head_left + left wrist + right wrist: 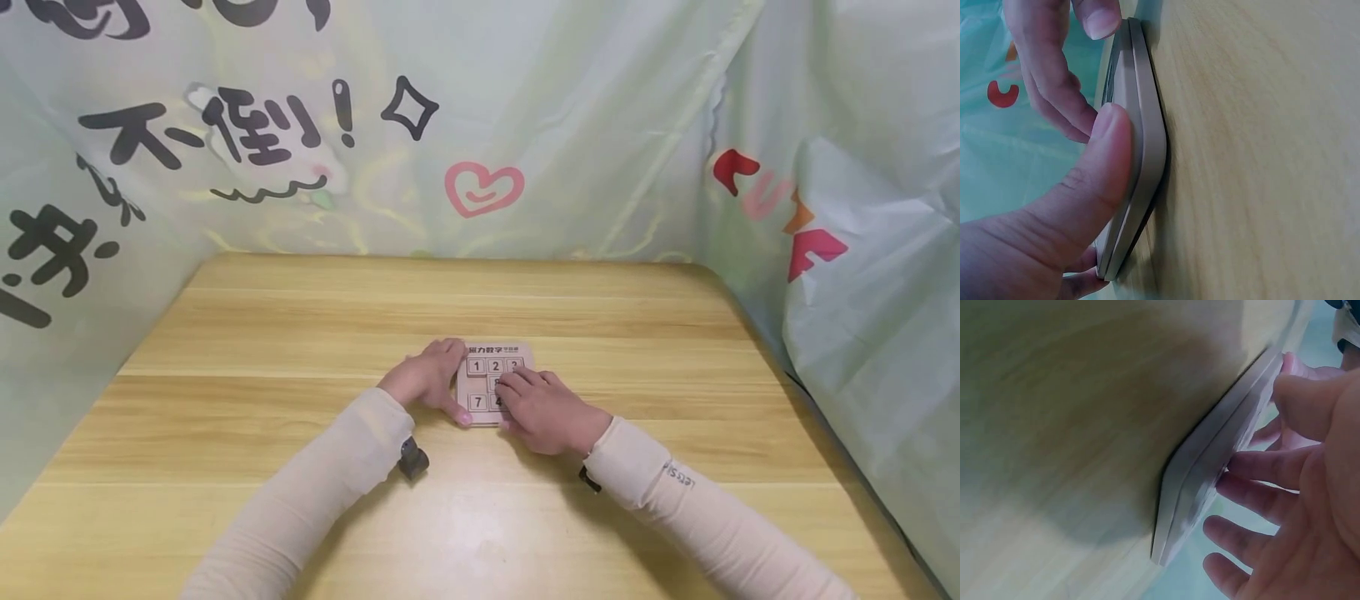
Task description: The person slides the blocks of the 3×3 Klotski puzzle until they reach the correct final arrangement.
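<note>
A flat, pale number slide puzzle [472,386] lies on the table, with dark lettering along its far edge. Tiles 1, 2 and 3 form the top row, an 8 sits in the middle row beside a gap at the left, and 7 and 4 show in the bottom row. My left hand [431,377] grips the puzzle's left side, thumb at the near corner and fingers at the far one. Over the right part, my right hand [549,412] hides some tiles. Its fingertips touch the tile face, and in the right wrist view the thumb [1304,403] stands near the edge.
The wood-grain table [300,333] spreads around the puzzle on all sides. Behind it hangs a pale green printed cloth [585,125], which continues along both sides. A dark cable [847,450] runs down the right edge.
</note>
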A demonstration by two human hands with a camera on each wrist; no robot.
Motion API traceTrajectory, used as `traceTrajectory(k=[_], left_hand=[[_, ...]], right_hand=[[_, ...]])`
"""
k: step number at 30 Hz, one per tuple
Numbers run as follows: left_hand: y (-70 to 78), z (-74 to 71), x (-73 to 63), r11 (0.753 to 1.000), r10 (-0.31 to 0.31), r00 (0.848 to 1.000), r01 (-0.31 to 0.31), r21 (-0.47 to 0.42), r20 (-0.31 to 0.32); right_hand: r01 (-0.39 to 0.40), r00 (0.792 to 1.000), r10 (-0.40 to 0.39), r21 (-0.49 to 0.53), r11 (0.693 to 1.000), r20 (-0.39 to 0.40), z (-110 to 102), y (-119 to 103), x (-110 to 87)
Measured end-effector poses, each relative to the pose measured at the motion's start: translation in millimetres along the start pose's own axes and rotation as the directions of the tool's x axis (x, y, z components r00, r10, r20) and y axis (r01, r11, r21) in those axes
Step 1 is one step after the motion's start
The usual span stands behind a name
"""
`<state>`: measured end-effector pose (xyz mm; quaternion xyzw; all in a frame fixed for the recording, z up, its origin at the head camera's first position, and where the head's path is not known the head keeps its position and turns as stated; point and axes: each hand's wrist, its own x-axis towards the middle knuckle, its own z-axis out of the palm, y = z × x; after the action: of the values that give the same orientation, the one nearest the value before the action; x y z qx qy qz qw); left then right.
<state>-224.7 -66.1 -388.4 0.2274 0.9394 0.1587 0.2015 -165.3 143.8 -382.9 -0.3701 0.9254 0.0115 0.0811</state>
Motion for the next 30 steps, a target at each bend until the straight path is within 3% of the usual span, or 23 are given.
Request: traceTrajectory(k=[8,16,23,30], left_hand=[[1.3,-0.1,-1.6,1.0,-0.007,1.0,0.007,0.011,0.009],[0.3,-1.4,-0.1,1.0,-0.009,1.0,0.009,0.003,0.015],[0.6,-1.6,-0.4,1.0,-0.005,1.0,0.005,0.007,0.012],[0.8,-1.4,-0.3,1.0,-0.001,1.0,0.001,0.011,0.016]], right_hand=[[0.032,0.998,-0.035,0.055,0.998,0.048,2,-4,3.4],[0.069,0.993,-0.066,0.03,0.997,-0.097,1,0,0.2],[0.008,0.997,-0.01,-0.026,1.0,-0.075,1,1,3.0],[0.113,0.991,-0.111,0.021,0.993,-0.073,1,-9,0.7]])
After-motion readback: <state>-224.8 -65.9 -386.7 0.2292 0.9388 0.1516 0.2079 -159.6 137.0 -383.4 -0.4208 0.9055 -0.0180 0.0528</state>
